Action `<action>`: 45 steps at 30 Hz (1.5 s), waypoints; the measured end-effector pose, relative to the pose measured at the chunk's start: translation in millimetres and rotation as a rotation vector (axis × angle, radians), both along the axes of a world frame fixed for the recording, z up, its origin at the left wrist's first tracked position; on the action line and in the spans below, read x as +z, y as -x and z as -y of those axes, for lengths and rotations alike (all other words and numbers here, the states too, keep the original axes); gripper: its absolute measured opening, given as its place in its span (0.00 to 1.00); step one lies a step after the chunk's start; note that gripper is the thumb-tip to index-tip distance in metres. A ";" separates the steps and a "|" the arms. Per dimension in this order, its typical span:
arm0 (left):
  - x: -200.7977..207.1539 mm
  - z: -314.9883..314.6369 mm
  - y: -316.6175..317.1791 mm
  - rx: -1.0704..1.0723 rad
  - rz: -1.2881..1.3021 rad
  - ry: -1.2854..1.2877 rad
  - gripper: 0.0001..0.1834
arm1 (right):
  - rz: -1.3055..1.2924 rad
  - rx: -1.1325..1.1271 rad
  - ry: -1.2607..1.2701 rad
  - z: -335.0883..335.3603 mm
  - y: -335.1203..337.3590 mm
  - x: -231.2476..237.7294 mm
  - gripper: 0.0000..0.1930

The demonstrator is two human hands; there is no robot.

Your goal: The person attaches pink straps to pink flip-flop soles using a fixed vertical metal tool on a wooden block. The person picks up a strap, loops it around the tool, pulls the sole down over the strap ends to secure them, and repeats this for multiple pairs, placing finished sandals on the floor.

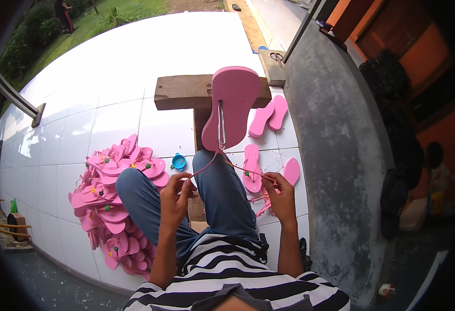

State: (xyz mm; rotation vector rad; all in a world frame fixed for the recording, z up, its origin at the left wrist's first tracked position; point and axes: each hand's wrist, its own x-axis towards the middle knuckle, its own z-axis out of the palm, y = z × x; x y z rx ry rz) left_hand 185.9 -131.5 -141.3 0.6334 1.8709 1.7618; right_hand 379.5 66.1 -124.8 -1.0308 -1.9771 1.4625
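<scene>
A pink flip-flop sole (pixel 236 96) stands tilted in front of me against a wooden block. A thin metal hook-like tool (pixel 221 124) lies along its face, its lower end at the sole's edge. From there a pink flip-flop strap (pixel 203 169) spreads in a V over my knee. My left hand (pixel 176 196) pinches one end of the strap. The other end is pinched in the fingers of my right hand (pixel 280 194). Whether the strap's middle passes through the tool's loop is too small to tell.
A big heap of pink flip-flops (pixel 108 202) lies on the left, near a small blue cup (pixel 178 162). Loose soles (pixel 261 120) and more straps (pixel 262 207) lie at right. The wooden block (pixel 183 92) stands ahead; scissors (pixel 276 56) rest on a ledge beyond. A grey wall (pixel 331 155) runs along the right.
</scene>
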 end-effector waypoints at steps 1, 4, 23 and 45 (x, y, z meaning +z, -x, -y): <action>2.8 5.6 6.4 0.040 -0.010 -0.036 0.10 | 0.101 0.033 -0.333 -6.3 0.1 13.6 0.15; 23.9 16.4 17.1 0.083 -0.076 -0.098 0.08 | -0.109 0.074 -0.525 1.1 16.8 68.9 0.13; 54.2 -31.3 4.5 -0.329 -0.469 -0.378 0.10 | -0.666 0.381 -0.451 35.0 54.4 134.4 0.12; 124.1 -82.1 60.7 0.256 -0.748 -0.415 0.07 | -0.939 0.171 0.119 32.4 116.2 65.7 0.09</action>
